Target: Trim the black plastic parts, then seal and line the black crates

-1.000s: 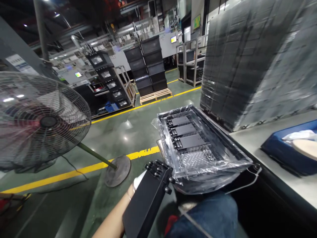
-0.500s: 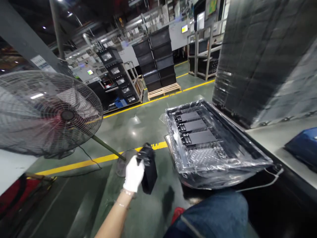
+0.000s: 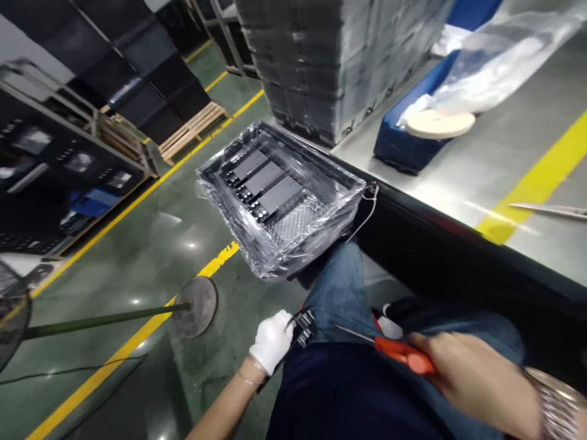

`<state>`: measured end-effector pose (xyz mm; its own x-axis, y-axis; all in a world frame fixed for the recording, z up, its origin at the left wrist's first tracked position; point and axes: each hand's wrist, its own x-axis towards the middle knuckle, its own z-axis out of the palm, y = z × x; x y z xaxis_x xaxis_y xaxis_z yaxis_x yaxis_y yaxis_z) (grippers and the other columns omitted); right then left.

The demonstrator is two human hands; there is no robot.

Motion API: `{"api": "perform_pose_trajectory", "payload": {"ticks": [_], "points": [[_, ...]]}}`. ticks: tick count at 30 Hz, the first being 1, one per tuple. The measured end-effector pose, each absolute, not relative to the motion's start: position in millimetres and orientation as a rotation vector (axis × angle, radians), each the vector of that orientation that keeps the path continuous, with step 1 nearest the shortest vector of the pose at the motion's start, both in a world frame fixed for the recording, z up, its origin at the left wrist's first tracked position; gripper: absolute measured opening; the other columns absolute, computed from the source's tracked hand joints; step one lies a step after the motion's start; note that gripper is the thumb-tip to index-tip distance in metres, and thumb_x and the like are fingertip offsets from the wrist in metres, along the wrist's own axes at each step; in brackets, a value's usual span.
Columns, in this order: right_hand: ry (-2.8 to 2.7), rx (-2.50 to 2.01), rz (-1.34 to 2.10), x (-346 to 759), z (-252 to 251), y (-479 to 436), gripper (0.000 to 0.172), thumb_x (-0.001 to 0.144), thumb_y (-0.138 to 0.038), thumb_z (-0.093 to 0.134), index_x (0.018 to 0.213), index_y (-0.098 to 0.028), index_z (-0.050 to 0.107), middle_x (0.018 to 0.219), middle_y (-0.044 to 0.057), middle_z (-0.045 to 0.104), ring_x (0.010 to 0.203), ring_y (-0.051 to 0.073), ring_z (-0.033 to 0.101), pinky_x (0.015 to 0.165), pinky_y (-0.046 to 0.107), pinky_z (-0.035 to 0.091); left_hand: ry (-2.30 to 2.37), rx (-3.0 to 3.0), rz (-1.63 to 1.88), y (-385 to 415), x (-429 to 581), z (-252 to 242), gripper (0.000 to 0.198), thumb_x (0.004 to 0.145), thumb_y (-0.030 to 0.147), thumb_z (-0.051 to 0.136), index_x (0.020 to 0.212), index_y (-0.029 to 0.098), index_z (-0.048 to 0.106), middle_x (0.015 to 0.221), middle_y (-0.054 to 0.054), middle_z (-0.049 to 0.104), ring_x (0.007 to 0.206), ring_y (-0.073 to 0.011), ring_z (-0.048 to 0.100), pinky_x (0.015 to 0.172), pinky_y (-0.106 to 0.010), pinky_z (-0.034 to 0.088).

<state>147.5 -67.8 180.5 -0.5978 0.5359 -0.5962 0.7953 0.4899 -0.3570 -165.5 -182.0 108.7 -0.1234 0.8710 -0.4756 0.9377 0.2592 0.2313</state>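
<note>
My left hand [image 3: 274,337], in a white glove, is closed round a black plastic part [image 3: 305,327] beside my left thigh. One end of the part, with small raised details, shows past my fingers; the glove and forearm hide most of the rest. Over my lap my bare right hand [image 3: 454,370] grips the orange handle of a hand tool with a thin pointed metal blade [image 3: 392,349]. Its tip points left, towards the black part but apart from it. Beyond my knees stands a black crate [image 3: 316,247] lined with clear plastic, holding several similar black parts [image 3: 279,194] in a row.
A fan's round base [image 3: 197,305] and green pole stand on the floor at left. Stacked black boxes [image 3: 142,79] rest on a wooden pallet [image 3: 195,125]. A wrapped stack [image 3: 302,67] stands behind the crate. At right is a blue bin [image 3: 403,137] with plastic sheeting.
My view has swung right and down. The black part has come from over the floor to beside my thigh, in my left hand. My right hand with the orange-handled tool has entered view.
</note>
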Motion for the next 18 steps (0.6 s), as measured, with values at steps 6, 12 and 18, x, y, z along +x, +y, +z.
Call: {"api": "perform_pose_trajectory", "payload": {"ticks": [6, 12, 18], "points": [[2.312, 1.052, -0.822, 104.1, 182.0, -57.7, 0.021, 0.077, -0.009, 0.053, 0.087, -0.015, 0.07, 0.075, 0.012, 0.071, 0.074, 0.029, 0.069, 0.063, 0.032, 0.042, 2.033, 1.671, -0.093, -192.8, -168.4, 103.0, 0.028, 0.085, 0.013, 0.046, 0.1, 0.019, 0.069, 0.101, -0.008, 0.072, 0.095, -0.0198, 0.068, 0.09, -0.029, 0.051], [2.263, 1.0, -0.845, 89.3, 170.0, -54.9, 0.02, 0.078, -0.009, 0.054, 0.088, -0.013, 0.07, 0.083, 0.014, 0.072, 0.082, 0.031, 0.069, 0.069, 0.034, 0.045, 2.034, 1.649, -0.143, -196.8, -167.9, 103.5, 0.033, 0.082, 0.01, 0.045, 0.104, 0.017, 0.069, 0.103, -0.009, 0.072, 0.095, -0.0209, 0.068, 0.089, -0.03, 0.052], [2.228, 0.994, -0.858, 87.9, 166.6, -49.5, 0.018, 0.077, -0.01, 0.055, 0.087, -0.013, 0.071, 0.083, 0.015, 0.071, 0.083, 0.032, 0.069, 0.069, 0.035, 0.046, 2.058, 1.643, -0.193, -195.8, -162.1, 109.2, 0.035, 0.08, 0.01, 0.045, 0.101, 0.02, 0.07, 0.096, -0.007, 0.072, 0.088, -0.0205, 0.068, 0.083, -0.03, 0.053]]}}
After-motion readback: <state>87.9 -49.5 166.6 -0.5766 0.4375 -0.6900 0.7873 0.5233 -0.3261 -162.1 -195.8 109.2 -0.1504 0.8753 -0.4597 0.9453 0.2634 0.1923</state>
